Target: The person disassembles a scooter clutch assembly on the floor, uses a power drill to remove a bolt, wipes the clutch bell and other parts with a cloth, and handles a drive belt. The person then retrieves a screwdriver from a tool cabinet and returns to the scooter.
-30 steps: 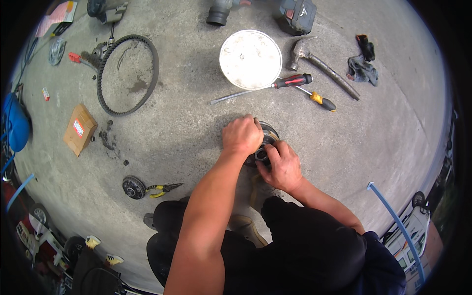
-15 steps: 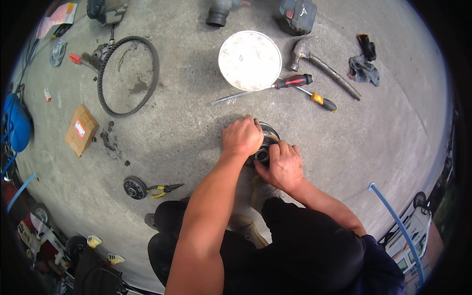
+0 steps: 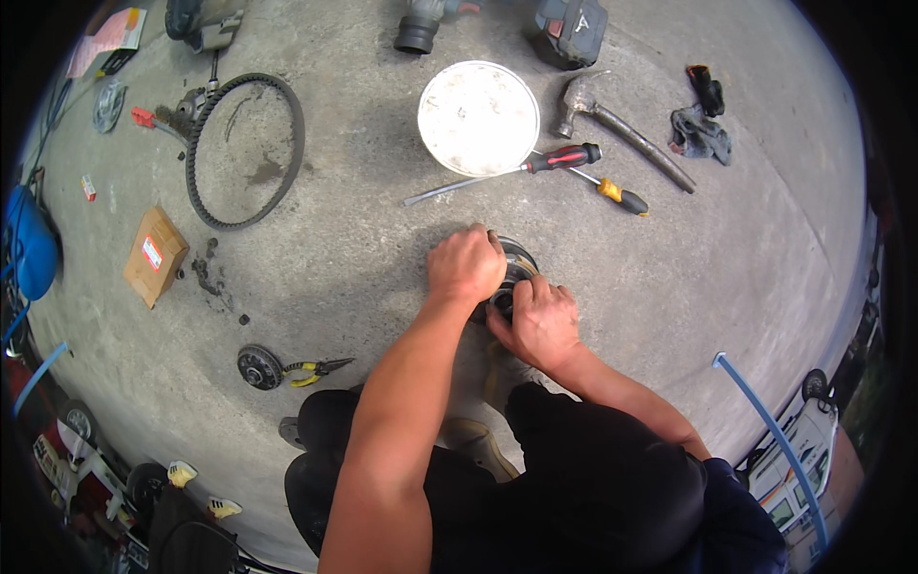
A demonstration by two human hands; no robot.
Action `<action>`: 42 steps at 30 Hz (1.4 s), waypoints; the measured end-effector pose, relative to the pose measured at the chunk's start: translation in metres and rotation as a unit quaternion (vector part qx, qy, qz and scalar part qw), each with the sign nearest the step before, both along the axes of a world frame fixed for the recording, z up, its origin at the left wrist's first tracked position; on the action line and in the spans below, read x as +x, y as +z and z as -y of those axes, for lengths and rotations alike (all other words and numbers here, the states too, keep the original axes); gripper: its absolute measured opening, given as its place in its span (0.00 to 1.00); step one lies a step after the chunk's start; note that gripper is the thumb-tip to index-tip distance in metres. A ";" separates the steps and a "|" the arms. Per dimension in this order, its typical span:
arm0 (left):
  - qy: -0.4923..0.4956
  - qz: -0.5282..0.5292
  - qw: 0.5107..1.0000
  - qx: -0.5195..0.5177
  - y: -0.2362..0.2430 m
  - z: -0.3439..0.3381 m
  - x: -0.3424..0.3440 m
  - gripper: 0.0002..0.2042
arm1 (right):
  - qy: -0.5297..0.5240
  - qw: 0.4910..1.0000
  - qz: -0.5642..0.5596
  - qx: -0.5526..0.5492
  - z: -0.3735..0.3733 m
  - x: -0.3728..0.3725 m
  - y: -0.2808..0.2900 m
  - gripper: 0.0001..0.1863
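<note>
Between my knees and the white lid, a round dark metal part with a ringed hub, like a pulley or clutch (image 3: pixel 519 256), sits low over the concrete. My left hand (image 3: pixel 467 263) is closed over its left and far edge, fingers curled down around it. Across its near right side, my right hand (image 3: pixel 541 323) is curled with the thumb and fingers gripping near the central hub. Both hands cover much of the part, so its left side and underside are hidden.
Beyond my hands are a white round lid (image 3: pixel 478 117), a red-black screwdriver (image 3: pixel 564 158), a yellow-black screwdriver (image 3: pixel 622 195) and a claw hammer (image 3: pixel 631 134). To the left lie a toothed belt (image 3: pixel 194 153), a cardboard box (image 3: pixel 156 256), a dark disc (image 3: pixel 259 367) and yellow-handled pliers (image 3: pixel 311 371).
The whole view has shifted slightly. My right hand appears to have moved a little farther over the hub; my left keeps its grip.
</note>
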State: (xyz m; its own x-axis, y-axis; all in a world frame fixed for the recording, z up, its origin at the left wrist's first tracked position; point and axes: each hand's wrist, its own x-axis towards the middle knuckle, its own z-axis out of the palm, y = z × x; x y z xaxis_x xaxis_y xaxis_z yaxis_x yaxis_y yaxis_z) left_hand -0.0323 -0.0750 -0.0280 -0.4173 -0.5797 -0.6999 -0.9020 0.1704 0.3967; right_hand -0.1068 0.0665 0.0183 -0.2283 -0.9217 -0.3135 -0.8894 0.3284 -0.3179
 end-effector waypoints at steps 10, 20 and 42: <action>0.009 -0.021 1.000 -0.015 -0.003 -0.002 0.002 0.18 | -0.021 0.999 0.002 0.025 0.001 -0.004 0.005 0.23; 0.009 -0.007 1.000 0.000 -0.003 -0.001 0.001 0.18 | 0.117 0.991 -0.018 0.065 0.020 -0.014 0.017 0.23; 0.000 0.008 1.000 -0.001 0.006 0.001 0.000 0.17 | 0.099 0.974 0.010 0.202 0.028 -0.012 0.030 0.28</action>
